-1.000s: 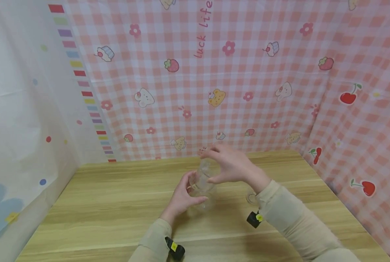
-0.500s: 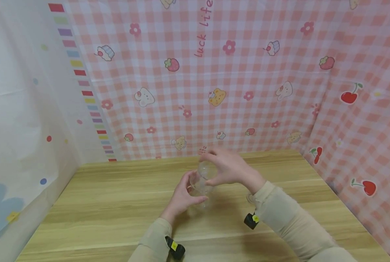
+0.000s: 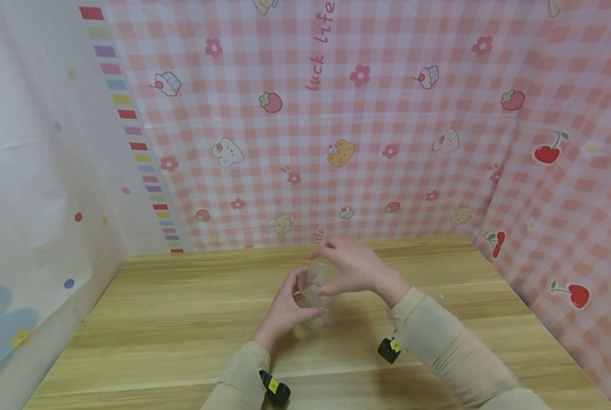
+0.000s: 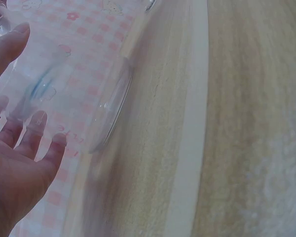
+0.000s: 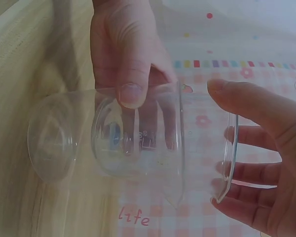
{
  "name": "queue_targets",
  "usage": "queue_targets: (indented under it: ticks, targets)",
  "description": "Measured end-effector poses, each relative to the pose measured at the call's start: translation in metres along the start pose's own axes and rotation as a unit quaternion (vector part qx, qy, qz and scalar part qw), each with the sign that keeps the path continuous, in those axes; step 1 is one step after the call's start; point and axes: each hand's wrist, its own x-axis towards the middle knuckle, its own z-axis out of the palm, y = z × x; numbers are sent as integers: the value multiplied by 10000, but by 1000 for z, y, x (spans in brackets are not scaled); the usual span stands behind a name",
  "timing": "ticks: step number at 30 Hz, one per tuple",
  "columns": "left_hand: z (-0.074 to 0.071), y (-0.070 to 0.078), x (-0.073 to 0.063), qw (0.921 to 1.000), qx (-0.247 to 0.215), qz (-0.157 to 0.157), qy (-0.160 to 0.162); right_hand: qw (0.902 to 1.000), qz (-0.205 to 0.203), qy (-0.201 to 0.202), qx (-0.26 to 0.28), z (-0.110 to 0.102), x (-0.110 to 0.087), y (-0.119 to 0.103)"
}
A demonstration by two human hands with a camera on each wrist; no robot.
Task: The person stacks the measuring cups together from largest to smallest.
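My left hand (image 3: 285, 310) grips a clear glass beaker (image 3: 315, 316) just above the wooden table (image 3: 182, 319), thumb across its side. In the right wrist view the beaker (image 5: 54, 143) lies sideways with printed marks and a pouring lip. A second clear cup (image 5: 204, 163) sits nested inside it, its rim sticking out. My right hand (image 3: 359, 267) holds that inner cup by the rim with curled fingertips (image 5: 237, 101). The left wrist view shows the left hand's fingers (image 4: 37, 128) on the beaker (image 4: 79, 98), blurred.
Pink checked cloth (image 3: 336, 114) walls the back and right; white patterned cloth (image 3: 28, 171) hangs on the left. A bit of another clear glass item (image 4: 150, 5) shows at the table's far edge in the left wrist view.
My right hand has come down and toward me, pushing the inner cup deeper into the beaker. The left hand has stayed put. The glass by my right sleeve is now covered.
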Motion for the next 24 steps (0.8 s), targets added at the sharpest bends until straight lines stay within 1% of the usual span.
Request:
queue_targets:
  ticks: [3, 10, 18, 24]
  targets:
    - [0, 0, -1, 10000, -5, -58, 3, 10000, -2, -47, 24, 3, 0, 0]
    - [1, 1, -1, 9999, -130, -59, -35, 9996, 138, -232, 32, 8, 1, 0]
    - [0, 2, -1, 9996, -263, -42, -55, 9996, 77, -261, -5, 14, 4, -2]
    - [0, 1, 0, 9996, -282, -27, -64, 9991, 218, -358, 13, 20, 5, -3]
